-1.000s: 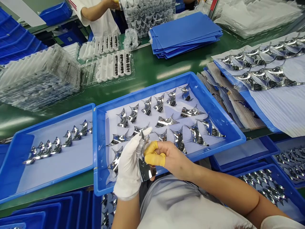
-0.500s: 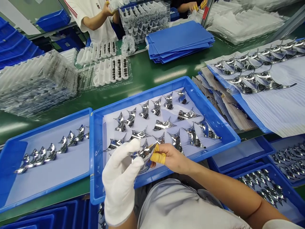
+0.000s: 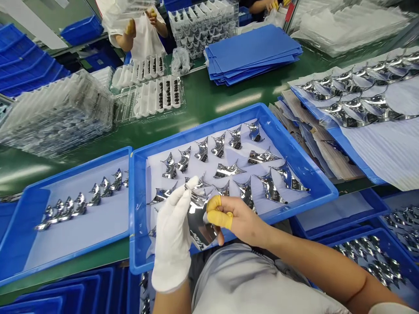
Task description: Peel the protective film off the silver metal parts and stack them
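Observation:
A shiny curved chrome part (image 3: 200, 220) is held up over the near side of a blue tray (image 3: 262, 114), its mirror face turned toward me. My left hand (image 3: 173, 235), in a white glove, grips its left edge and upper tip. My right hand (image 3: 237, 218) wears yellow finger cots and pinches the part's right edge between thumb and fingers. Under and beyond my hands, several similar chrome parts, such as a chrome piece (image 3: 271, 186), lie spread on the tray's white liner. My hands hide some of those at the near left.
A second blue tray (image 3: 75, 250) at left holds a row of small chrome parts. Stacked clear blister trays (image 3: 59, 113) and blue sheets (image 3: 252, 52) lie behind. More chrome parts (image 3: 366, 109) rest on a sheet at right. A co-worker (image 3: 140, 35) handles clear packaging across the bench.
The chrome part has been turned so its broad mirror face shows. My left fingers have straightened along its edge. Across the bench, the co-worker has raised a clear sheet.

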Demonstrator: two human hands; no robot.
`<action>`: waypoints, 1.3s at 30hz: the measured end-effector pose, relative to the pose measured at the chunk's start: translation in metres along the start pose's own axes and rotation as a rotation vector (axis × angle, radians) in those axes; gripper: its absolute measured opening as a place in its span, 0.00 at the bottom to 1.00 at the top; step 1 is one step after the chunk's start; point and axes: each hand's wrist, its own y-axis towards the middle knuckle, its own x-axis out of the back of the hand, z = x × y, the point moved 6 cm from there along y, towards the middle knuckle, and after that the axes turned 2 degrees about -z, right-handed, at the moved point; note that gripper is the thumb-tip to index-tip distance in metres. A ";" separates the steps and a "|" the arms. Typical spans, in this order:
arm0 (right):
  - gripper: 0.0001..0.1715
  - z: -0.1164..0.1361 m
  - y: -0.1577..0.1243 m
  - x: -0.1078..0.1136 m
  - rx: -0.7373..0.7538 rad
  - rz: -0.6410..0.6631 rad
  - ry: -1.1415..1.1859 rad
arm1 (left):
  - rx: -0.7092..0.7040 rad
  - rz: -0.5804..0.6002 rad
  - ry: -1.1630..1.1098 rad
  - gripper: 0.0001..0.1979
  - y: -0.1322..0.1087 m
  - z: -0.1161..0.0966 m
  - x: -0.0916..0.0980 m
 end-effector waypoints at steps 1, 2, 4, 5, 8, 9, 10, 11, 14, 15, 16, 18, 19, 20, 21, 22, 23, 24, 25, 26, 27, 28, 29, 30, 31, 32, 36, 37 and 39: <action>0.14 -0.003 0.002 0.000 -0.019 -0.021 0.058 | 0.019 -0.010 0.005 0.18 0.001 0.001 -0.001; 0.14 -0.005 0.003 0.000 -0.028 -0.038 0.105 | 0.034 -0.020 0.006 0.18 0.001 0.002 -0.002; 0.15 -0.009 0.006 0.000 -0.044 -0.056 0.178 | 0.044 -0.032 0.002 0.19 0.002 0.004 -0.003; 0.15 -0.010 0.007 0.000 -0.052 -0.064 0.205 | 0.039 -0.030 0.001 0.18 0.002 0.004 -0.003; 0.14 -0.012 0.010 0.000 -0.062 -0.082 0.255 | 0.002 0.008 -0.004 0.16 0.004 0.004 -0.006; 0.15 -0.012 0.011 0.000 -0.055 -0.079 0.261 | -0.001 0.015 -0.011 0.16 0.005 0.006 -0.006; 0.15 -0.012 0.012 0.000 -0.047 -0.069 0.256 | 0.004 0.013 -0.018 0.15 0.006 0.007 -0.006; 0.15 -0.013 0.013 0.001 -0.039 -0.061 0.230 | 0.014 0.012 -0.017 0.15 0.008 0.008 -0.006; 0.10 -0.021 0.015 0.014 -0.015 -0.120 0.005 | -0.067 0.039 0.109 0.14 0.017 -0.001 -0.001; 0.10 -0.024 0.016 0.020 -0.007 -0.157 -0.092 | -0.160 0.045 0.236 0.13 0.023 -0.011 0.003; 0.12 -0.029 0.016 0.026 -0.004 -0.188 -0.180 | -0.271 0.039 0.411 0.13 0.030 -0.023 0.009; 0.14 -0.037 0.016 0.035 -0.016 -0.207 -0.318 | -0.484 -0.027 0.841 0.16 0.051 -0.049 0.023; 0.14 -0.042 0.016 0.038 -0.027 -0.198 -0.369 | -0.533 -0.077 0.987 0.17 0.066 -0.059 0.032; 0.14 -0.045 0.016 0.040 -0.034 -0.190 -0.411 | -0.550 -0.134 1.060 0.17 0.083 -0.068 0.044; 0.14 -0.047 0.016 0.041 -0.033 -0.187 -0.445 | -0.555 -0.181 1.144 0.17 0.102 -0.075 0.055; 0.14 -0.047 0.016 0.041 -0.023 -0.188 -0.475 | -0.541 -0.206 1.235 0.17 0.121 -0.078 0.065; 0.13 -0.047 0.015 0.041 -0.009 -0.189 -0.500 | -0.519 -0.207 1.322 0.16 0.139 -0.078 0.072; 0.13 -0.046 0.015 0.039 0.003 -0.187 -0.522 | -0.492 -0.194 1.407 0.16 0.156 -0.076 0.077; 0.13 -0.045 0.015 0.038 0.011 -0.184 -0.542 | -0.467 -0.185 1.488 0.16 0.171 -0.071 0.081; 0.12 -0.045 0.014 0.037 0.015 -0.181 -0.560 | -0.440 -0.175 1.562 0.15 0.184 -0.065 0.084; 0.12 -0.044 0.014 0.036 0.016 -0.173 -0.577 | -0.414 -0.164 1.628 0.15 0.194 -0.058 0.085; 0.12 -0.044 0.014 0.035 0.016 -0.170 -0.591 | -0.390 -0.154 1.685 0.14 0.201 -0.051 0.086; 0.12 -0.044 0.014 0.035 0.015 -0.170 -0.602 | -0.367 -0.143 1.732 0.15 0.207 -0.045 0.086; 0.12 -0.045 0.014 0.035 0.012 -0.171 -0.610 | -0.348 -0.134 1.772 0.16 0.211 -0.039 0.086; 0.12 -0.045 0.013 0.036 0.011 -0.174 -0.615 | -0.333 -0.127 1.805 0.16 0.213 -0.035 0.086; 0.12 -0.045 0.013 0.036 0.013 -0.179 -0.616 | -0.323 -0.123 1.835 0.17 0.215 -0.032 0.085; 0.11 -0.044 0.014 0.037 0.045 -0.191 -0.604 | -0.331 -0.100 1.900 0.17 0.214 -0.026 0.072; 0.11 -0.044 0.014 0.036 0.054 -0.193 -0.606 | -0.338 -0.078 1.898 0.17 0.214 -0.023 0.066; 0.10 -0.042 0.014 0.035 0.063 -0.192 -0.620 | -0.340 -0.021 1.874 0.18 0.216 -0.015 0.052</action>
